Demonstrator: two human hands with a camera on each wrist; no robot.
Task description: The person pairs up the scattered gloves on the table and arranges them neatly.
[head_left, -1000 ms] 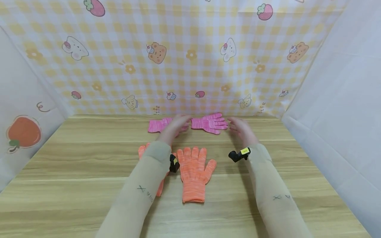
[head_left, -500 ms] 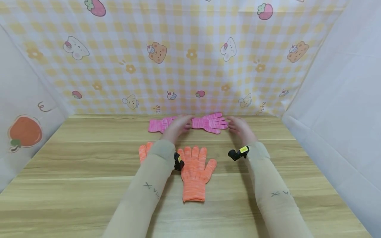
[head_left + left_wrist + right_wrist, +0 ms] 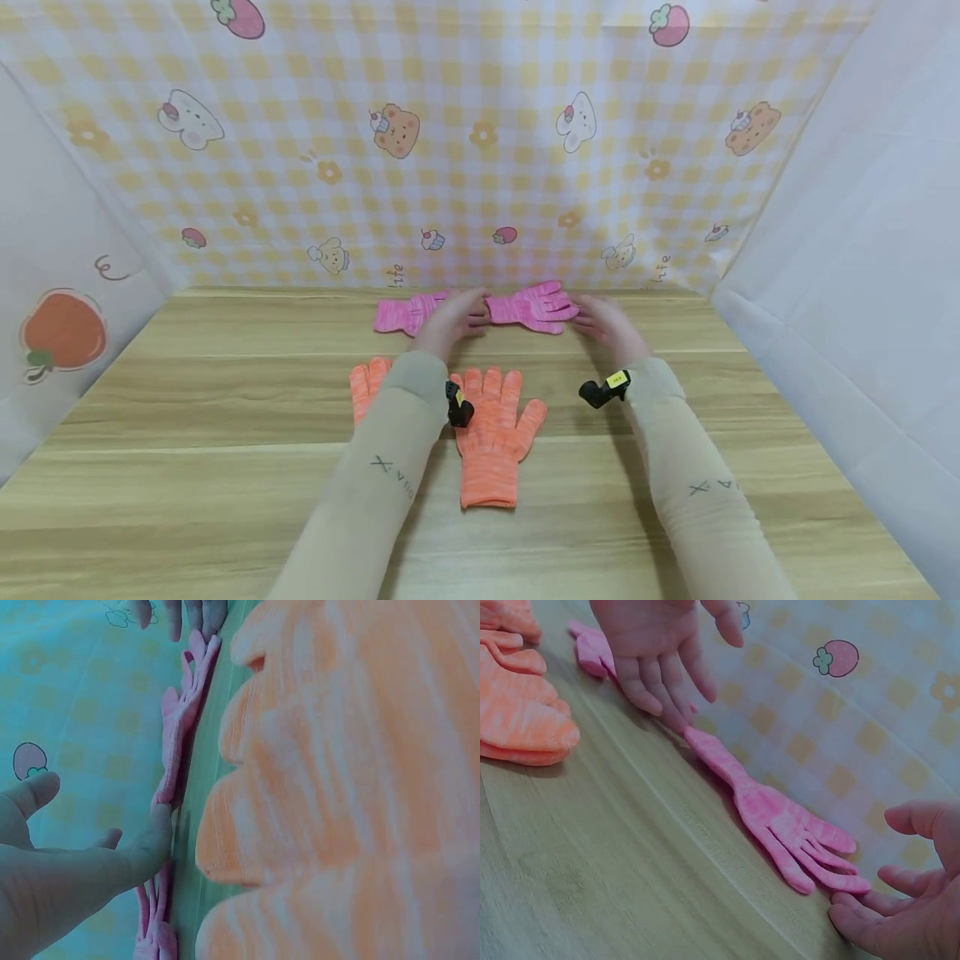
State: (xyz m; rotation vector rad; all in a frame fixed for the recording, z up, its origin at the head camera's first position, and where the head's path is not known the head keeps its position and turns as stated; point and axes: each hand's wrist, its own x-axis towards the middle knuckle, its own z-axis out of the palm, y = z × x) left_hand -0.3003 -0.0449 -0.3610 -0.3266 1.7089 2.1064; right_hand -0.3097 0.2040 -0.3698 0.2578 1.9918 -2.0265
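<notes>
- Right wrist view: left hand palm-side (head view hides it).
- It and right hand, spread, touch pink glove.
- Glove lengthwise between, fingers toward right hand.

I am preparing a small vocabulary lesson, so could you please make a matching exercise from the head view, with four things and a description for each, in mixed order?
Column one
1. Pink gloves
2. Orange gloves
3. Checked cloth
4. Table

Column two
A. yellow and white, upright at the back
B. a flat surface with wood grain
C. near the back edge, fingers pointing right
D. nearer the front, fingers pointing to the back

Right pairs: 1-C, 2-D, 3-A, 4-B
</notes>
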